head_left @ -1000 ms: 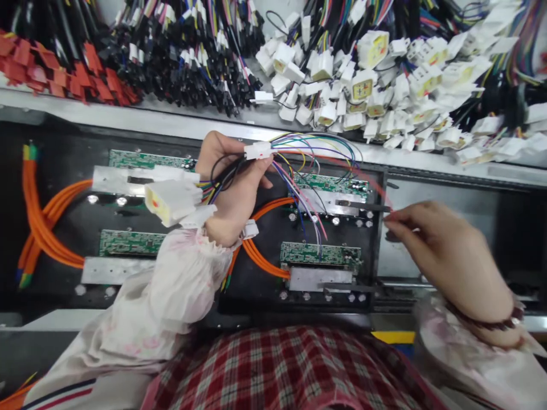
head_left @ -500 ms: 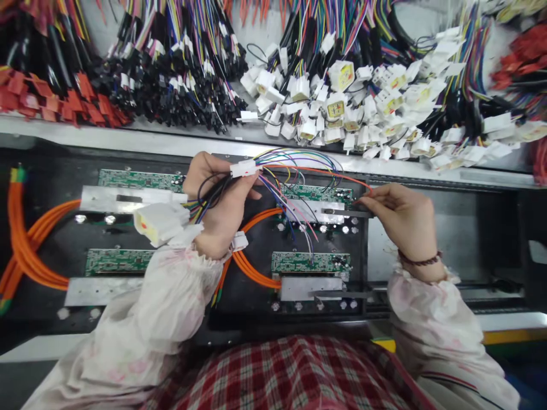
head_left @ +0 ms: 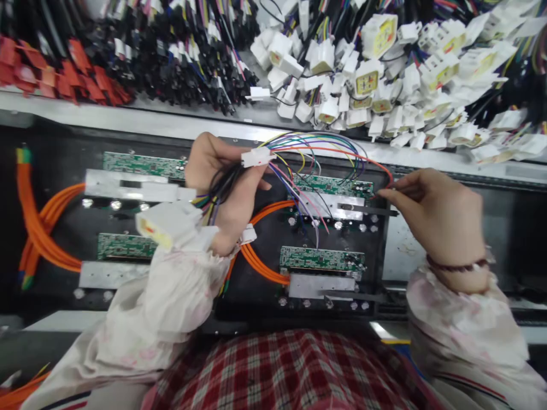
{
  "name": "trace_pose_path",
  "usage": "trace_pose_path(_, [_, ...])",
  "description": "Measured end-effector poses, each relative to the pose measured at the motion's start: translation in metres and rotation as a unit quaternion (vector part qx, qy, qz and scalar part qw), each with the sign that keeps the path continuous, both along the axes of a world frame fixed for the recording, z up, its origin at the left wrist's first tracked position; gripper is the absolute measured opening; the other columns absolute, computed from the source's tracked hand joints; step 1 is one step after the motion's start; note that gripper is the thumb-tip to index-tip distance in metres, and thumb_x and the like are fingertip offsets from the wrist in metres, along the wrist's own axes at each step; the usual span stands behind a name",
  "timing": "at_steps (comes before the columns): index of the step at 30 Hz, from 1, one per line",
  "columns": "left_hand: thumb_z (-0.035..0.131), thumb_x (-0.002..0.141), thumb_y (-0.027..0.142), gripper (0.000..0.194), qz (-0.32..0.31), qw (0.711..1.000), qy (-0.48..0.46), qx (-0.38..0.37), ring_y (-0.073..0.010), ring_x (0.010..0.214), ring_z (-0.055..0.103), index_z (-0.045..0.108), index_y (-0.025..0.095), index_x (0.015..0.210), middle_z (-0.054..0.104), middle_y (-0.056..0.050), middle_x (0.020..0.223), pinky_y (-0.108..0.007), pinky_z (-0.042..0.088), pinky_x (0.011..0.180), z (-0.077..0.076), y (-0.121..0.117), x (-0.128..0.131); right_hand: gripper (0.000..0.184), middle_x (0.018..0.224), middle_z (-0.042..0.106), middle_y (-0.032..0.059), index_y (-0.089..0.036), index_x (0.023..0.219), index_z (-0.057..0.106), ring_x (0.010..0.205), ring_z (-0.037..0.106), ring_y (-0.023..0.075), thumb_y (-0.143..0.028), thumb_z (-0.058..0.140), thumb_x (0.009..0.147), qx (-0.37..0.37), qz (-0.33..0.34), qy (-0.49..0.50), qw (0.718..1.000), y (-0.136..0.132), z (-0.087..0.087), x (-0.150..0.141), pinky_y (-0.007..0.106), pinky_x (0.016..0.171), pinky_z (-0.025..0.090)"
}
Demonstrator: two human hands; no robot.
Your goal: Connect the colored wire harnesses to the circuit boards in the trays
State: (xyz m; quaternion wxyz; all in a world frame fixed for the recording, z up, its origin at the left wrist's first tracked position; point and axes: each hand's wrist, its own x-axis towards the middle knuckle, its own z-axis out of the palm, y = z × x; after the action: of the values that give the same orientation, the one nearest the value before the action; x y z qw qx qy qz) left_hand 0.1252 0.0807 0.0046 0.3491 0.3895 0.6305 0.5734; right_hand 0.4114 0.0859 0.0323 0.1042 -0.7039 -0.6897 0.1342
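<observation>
My left hand (head_left: 233,191) is closed on a wire harness, pinching its small white connector (head_left: 257,156) between thumb and fingers. Thin coloured wires fan out from that connector to the right. From the harness's other end a larger white connector (head_left: 168,222) with a yellow inside hangs over my left wrist. My right hand (head_left: 431,210) pinches the end of the orange-red wire (head_left: 342,149), which arches across from the white connector. The wire's tip is hidden by my right fingers. Beneath the hands lie green circuit boards (head_left: 322,259) with metal blocks (head_left: 322,286).
Bundles of harnesses with white connectors (head_left: 329,108), black plugs (head_left: 183,74) and red plugs (head_left: 25,77) lie along the back. Thick orange cables (head_left: 51,245) loop at the left and middle. A pale metal rail (head_left: 171,125) runs behind the boards.
The camera view has shifted slightly. My right hand has turned and moved a little right and nearer, and the orange-red wire now bows more. My left hand keeps its grip on the harness.
</observation>
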Motion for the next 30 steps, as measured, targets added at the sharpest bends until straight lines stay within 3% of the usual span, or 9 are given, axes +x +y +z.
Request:
trace_pose_path(3, [0.086,0.074,0.020,0.033,-0.004,1.000,-0.012,0.011,-0.0165,0.056,0.070,0.053,0.027,0.078,0.075,0.004,0.078,-0.030,0.055,0.043,0.003,-0.001,0.002,0.021,0.075,0.069,0.0034,-0.022,0.085,0.065,0.066,0.063,0.0202,-0.043,0.070,0.089,0.074,0.072,-0.010,0.995,-0.006,0.014,-0.040,0.033,0.060,0.040])
trace_pose_path(5, [0.085,0.075,0.020,0.034,0.001,1.000,-0.010,0.017,-0.0180,0.055,0.069,0.052,0.028,0.078,0.075,0.003,0.078,-0.032,0.055,0.044,0.003,-0.001,0.003,0.019,0.083,0.069,0.0061,-0.020,0.083,0.064,0.076,0.064,0.0217,-0.036,0.063,0.094,0.059,0.189,0.026,0.980,-0.009,0.016,-0.067,0.034,0.064,0.043])
trace_pose_path(7, [0.084,0.076,0.020,0.035,0.007,1.000,-0.013,0.013,-0.0179,0.053,0.068,0.050,0.027,0.078,0.075,0.002,0.078,-0.033,0.054,0.044,0.003,-0.001,0.003,0.015,0.085,0.069,0.0071,-0.020,0.083,0.064,0.081,0.065,0.0225,-0.028,0.058,0.095,0.041,0.240,0.038,0.969,-0.007,0.013,-0.084,0.034,0.068,0.045])
trace_pose_path(12, [0.083,0.077,0.020,0.034,-0.005,0.999,-0.044,0.009,-0.0196,0.059,0.070,0.050,0.027,0.082,0.072,0.002,0.077,-0.033,0.054,0.046,0.004,0.000,0.004,0.008,0.091,0.074,0.0044,-0.024,0.091,0.067,0.087,0.069,0.0212,-0.022,0.060,0.093,0.090,0.169,0.113,0.975,0.007,0.005,-0.093,0.034,0.075,0.050])
trace_pose_path(19, [0.081,0.078,0.014,0.035,-0.001,0.999,-0.050,0.013,-0.0165,0.059,0.070,0.049,0.027,0.082,0.071,0.005,0.077,-0.029,0.054,0.045,0.006,-0.001,0.003,0.002,0.084,0.075,0.0025,-0.023,0.089,0.065,0.078,0.072,0.0199,-0.021,0.064,0.089,0.068,0.157,0.112,0.979,0.015,-0.018,-0.099,0.031,0.068,0.050])
trace_pose_path(25, [0.082,0.075,0.013,0.034,-0.001,0.999,-0.043,0.017,-0.0147,0.047,0.065,0.051,0.027,0.078,0.069,0.007,0.064,-0.028,0.050,0.041,0.001,0.001,-0.001,0.003,0.082,0.073,0.0027,-0.021,0.087,0.063,0.075,0.071,0.0183,-0.023,0.064,0.089,0.071,0.159,0.144,0.974,0.013,-0.021,-0.096,0.029,0.067,0.051])
trace_pose_path(30, [0.079,0.076,0.010,0.031,-0.003,0.998,-0.063,0.029,-0.0128,0.048,0.066,0.052,0.026,0.077,0.071,0.006,0.066,-0.024,0.051,0.040,0.002,0.002,0.000,0.004,0.080,0.073,0.0024,-0.020,0.086,0.063,0.072,0.070,0.0168,-0.023,0.064,0.089,0.083,0.154,0.144,0.974,0.013,-0.023,-0.097,0.027,0.065,0.051])
